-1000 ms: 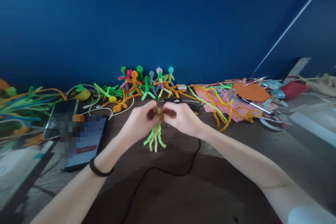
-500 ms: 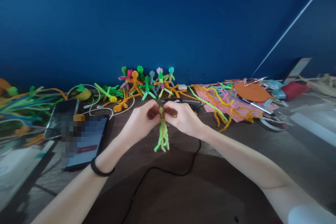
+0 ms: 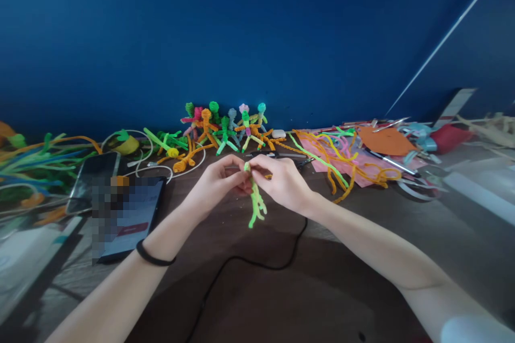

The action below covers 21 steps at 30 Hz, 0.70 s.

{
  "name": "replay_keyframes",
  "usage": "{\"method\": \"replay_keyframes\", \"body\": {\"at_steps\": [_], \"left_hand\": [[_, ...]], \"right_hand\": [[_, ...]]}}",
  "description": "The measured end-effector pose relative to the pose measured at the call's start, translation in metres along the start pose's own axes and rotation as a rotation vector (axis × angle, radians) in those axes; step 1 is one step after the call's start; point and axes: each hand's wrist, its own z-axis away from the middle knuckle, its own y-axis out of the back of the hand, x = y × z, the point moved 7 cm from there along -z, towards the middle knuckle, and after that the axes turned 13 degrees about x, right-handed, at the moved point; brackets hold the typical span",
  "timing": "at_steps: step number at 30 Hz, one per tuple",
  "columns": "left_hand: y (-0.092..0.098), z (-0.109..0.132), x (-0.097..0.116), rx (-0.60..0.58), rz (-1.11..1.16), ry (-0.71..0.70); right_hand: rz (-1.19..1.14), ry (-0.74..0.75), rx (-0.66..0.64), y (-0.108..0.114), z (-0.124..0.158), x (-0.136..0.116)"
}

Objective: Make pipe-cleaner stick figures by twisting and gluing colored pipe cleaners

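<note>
Between my two hands hangs a yellow-green pipe cleaner figure (image 3: 256,204), its loose legs dangling downward over the dark table. My left hand (image 3: 219,182) pinches it near the top from the left, thumb against fingers. From the right, my right hand (image 3: 281,179) grips the same upper part with thumb and fingertips. The fingers partly cover the figure's head and upper body. Just beyond my hands, several finished pipe cleaner figures (image 3: 225,131) in green, orange, pink and blue stand against the blue wall.
Left are a phone (image 3: 94,179), a tablet (image 3: 134,222), a white cable (image 3: 171,172) and bundled pipe cleaners (image 3: 44,155). Right lie orange pipe cleaners (image 3: 354,177), pink sheets (image 3: 317,155), an orange sheet (image 3: 386,141) and a plastic bag (image 3: 491,171). A black cable (image 3: 257,263) crosses the table.
The figure has tilted, its legs swinging slightly right and up. My fingers have shifted their grip around its top, and more of its light green head shows.
</note>
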Motion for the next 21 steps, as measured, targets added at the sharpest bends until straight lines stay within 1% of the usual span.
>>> {"method": "replay_keyframes", "body": {"at_steps": [2, 4, 9, 15, 21], "left_hand": [[-0.002, 0.0, -0.005, -0.032, 0.106, 0.055], [-0.004, 0.0, -0.008, -0.057, 0.165, 0.088], [-0.007, 0.0, -0.012, -0.093, 0.236, 0.105], [-0.007, -0.001, -0.014, -0.104, 0.27, 0.125], [-0.008, -0.001, -0.019, -0.077, 0.306, 0.208]], "right_hand": [[-0.001, -0.009, -0.001, 0.001, 0.0, 0.0], [-0.007, -0.015, -0.009, 0.002, 0.0, 0.0], [-0.025, -0.02, -0.035, 0.0, 0.0, 0.0], [-0.017, -0.029, -0.065, -0.002, 0.002, 0.002], [0.006, -0.045, -0.088, -0.002, 0.001, 0.0]]}}
